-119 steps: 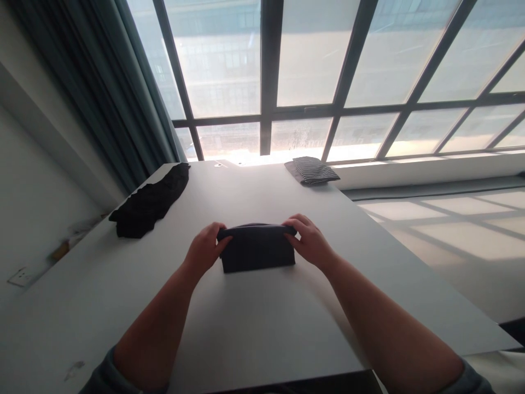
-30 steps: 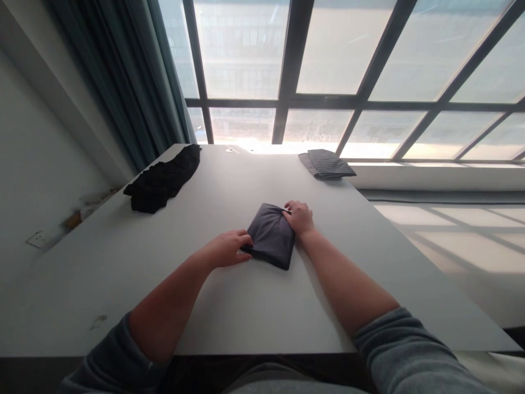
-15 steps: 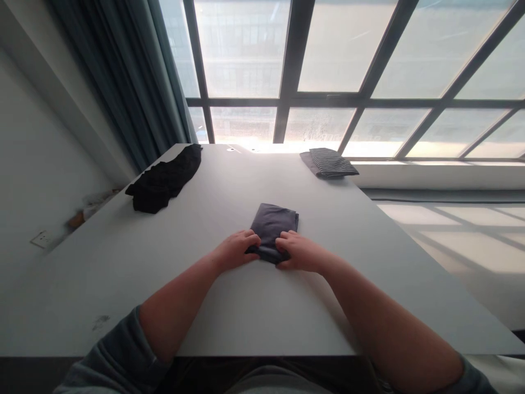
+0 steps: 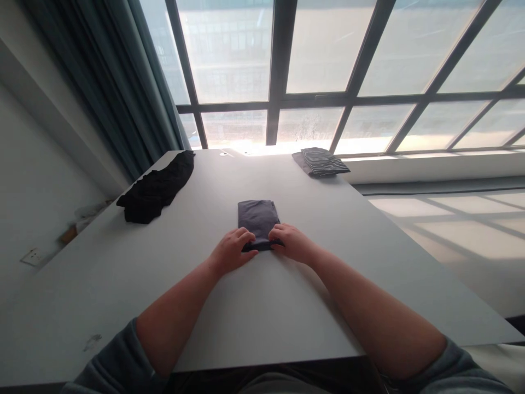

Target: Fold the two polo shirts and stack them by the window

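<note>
A dark grey folded piece of clothing lies on the white table in front of me, in a compact, nearly rectangular bundle. My left hand grips its near left corner, thumb on the near side and fingers curled over the top. At the near right corner my right hand pinches the cloth the same way. Both hands are closed on the near edge, and the fingers hide parts of it. The garment's exact kind cannot be told while it is folded.
A crumpled black garment lies at the table's far left. Folded grey and striped cloth sits near the far right edge. Beyond the table are a large window and a dark curtain; a wall socket is at left.
The grey bundle has turned slightly and now lies squarer to me. Both hands still grip its near corners. The whole view has shifted and tilted a little.
</note>
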{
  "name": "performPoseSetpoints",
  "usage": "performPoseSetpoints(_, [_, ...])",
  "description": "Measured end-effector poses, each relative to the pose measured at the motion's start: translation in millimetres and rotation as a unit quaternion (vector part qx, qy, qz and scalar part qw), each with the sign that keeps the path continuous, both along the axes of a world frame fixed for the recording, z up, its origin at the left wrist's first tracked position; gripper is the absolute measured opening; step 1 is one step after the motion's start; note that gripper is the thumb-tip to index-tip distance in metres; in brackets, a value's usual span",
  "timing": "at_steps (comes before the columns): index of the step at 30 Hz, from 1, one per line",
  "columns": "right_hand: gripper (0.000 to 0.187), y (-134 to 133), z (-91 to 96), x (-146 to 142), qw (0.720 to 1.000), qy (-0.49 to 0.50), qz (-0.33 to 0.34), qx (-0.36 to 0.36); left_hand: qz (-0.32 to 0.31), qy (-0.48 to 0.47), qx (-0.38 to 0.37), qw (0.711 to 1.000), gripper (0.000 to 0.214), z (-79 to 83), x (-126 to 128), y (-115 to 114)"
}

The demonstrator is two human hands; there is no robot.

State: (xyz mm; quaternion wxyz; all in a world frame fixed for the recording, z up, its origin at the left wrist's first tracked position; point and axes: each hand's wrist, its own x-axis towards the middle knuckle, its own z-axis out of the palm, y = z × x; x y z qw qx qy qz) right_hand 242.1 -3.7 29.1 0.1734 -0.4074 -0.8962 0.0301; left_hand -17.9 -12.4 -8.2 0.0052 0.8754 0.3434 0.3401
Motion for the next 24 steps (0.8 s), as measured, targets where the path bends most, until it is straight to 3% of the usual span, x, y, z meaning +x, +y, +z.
performPoseSetpoints(2, [0.010,-0.2,-1.6,-4.0,1.000,-0.002,0.000,0.004,0.022,0.015,0.009,1.000,0.022,0.4,3.5,1.4])
performPoseSetpoints(6, [0.012,-0.7,-3.3,-11.3,0.999,0.019,-0.031,0.024,0.061,0.043,0.027,0.997,0.003,-0.8,12.3,4.1])
performPoseSetpoints(10, [0.016,-2.4,-2.7,-15.7,0.998,0.039,-0.024,0.049,0.107,0.064,0.090,0.988,0.017,-1.8,16.7,2.3])
performPoseSetpoints(13, [0.019,-2.7,-3.6,-17.6,0.997,0.037,-0.017,0.061,0.094,0.070,0.124,0.985,0.021,-0.1,17.3,-1.0])
performPoseSetpoints(16, [0.022,-1.2,-6.1,-17.1,0.999,0.023,-0.015,0.034,0.054,0.074,0.109,0.990,0.020,2.4,17.1,-4.0])
performPoseSetpoints(18, [0.023,0.6,-7.6,-14.9,1.000,0.019,-0.015,0.008,0.037,0.064,0.086,0.994,0.006,3.4,16.7,-4.6])
performPoseSetpoints(19, [0.023,1.6,-8.2,-13.4,1.000,0.018,-0.014,0.000,0.039,0.056,0.074,0.995,0.005,3.5,16.5,-4.3])
performPoseSetpoints(21, [0.020,3.7,-9.1,-10.4,1.000,0.013,-0.017,-0.007,0.055,0.049,0.051,0.996,0.023,3.2,16.4,-2.4])
performPoseSetpoints(24, [0.018,5.1,-8.7,-8.2,0.999,-0.004,-0.039,-0.001,0.074,0.063,0.013,0.995,0.016,1.8,17.5,1.6])
